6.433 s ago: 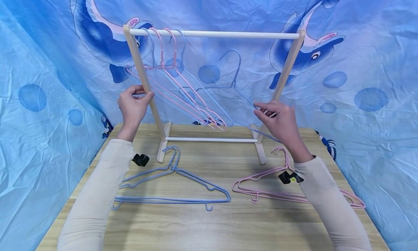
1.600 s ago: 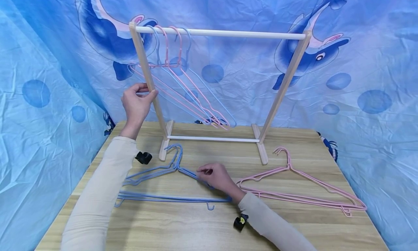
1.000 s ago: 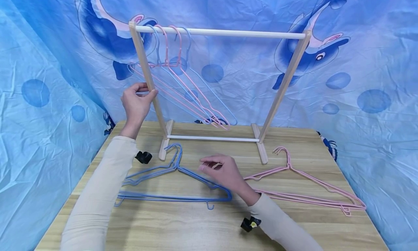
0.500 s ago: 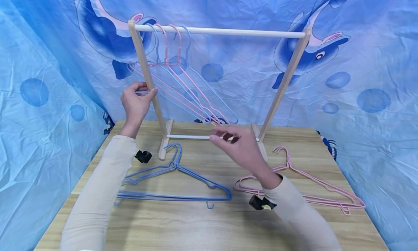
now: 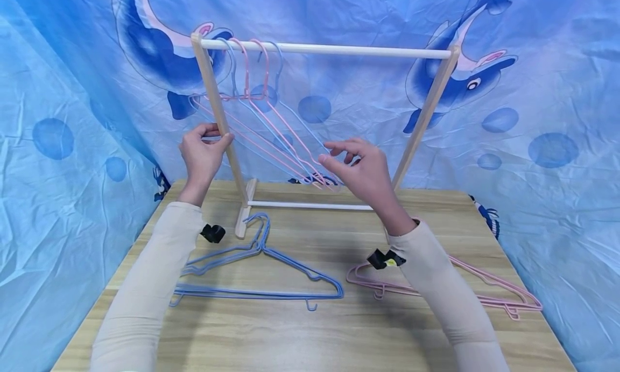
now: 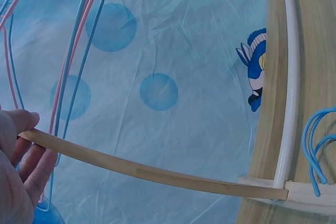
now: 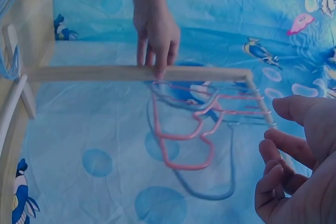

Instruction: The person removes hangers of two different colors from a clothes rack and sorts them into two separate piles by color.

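My left hand [image 5: 201, 151] grips the left wooden post [image 5: 211, 86] of a small clothes rack between thumb and fingers. Two pink and two blue wire hangers hang at the left end of its white top rod [image 5: 363, 50]. The outermost blue hanger [image 5: 278, 73] hangs beside a pink hanger [image 5: 266, 73]. My right hand [image 5: 363, 170] is raised by their lower right ends, thumb and forefinger apart. In the right wrist view, a gap separates the right hand [image 7: 304, 166] from the hanging blue hanger [image 7: 205, 196], and nothing is in its fingers.
Blue hangers [image 5: 300, 266] lie stacked on the wooden table [image 5: 290, 339] in front of the rack. Pink hangers [image 5: 397, 289] lie to the right, partly behind my right forearm. A blue dolphin-print curtain [image 5: 542, 49] surrounds the table on three sides.
At 6.4 s ago my right hand held a blue hanger off the rod; now it holds nothing. Lately it rose from the blue hangers on the table to the hanging ones. The left hand stayed.
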